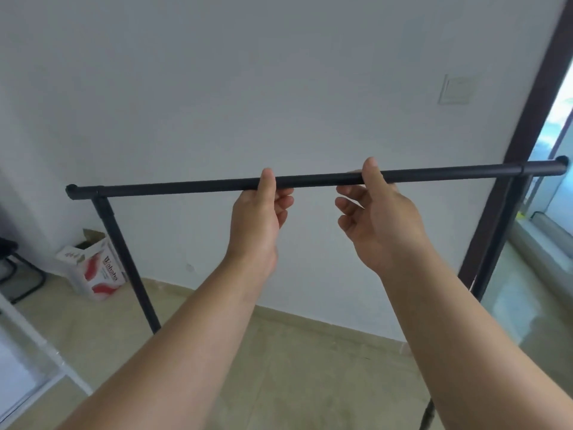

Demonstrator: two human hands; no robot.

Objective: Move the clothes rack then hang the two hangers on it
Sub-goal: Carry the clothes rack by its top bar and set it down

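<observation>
Before a pale wall (217,88), a person's two bare hands meet on the top bar (316,179) of a black clothes rack (107,212). The left hand (259,218) has its thumb laid over the near side of the bar and its fingers curled beneath it, in a loose grasp near the bar's middle. The right hand (376,218) sits just beside it, thumb up against the bar; its index finger seems to reach behind the bar while the other fingers hang apart below, not closed on it. The bar runs slightly tilted, higher at the right, where its end reaches a dark door frame (527,135). The rack's left upright slants down to the tiled floor (294,367). A red-and-white box (96,271) stands on the floor against the wall, behind that upright. A light switch (457,90) is mounted on the wall above the right end.
</observation>
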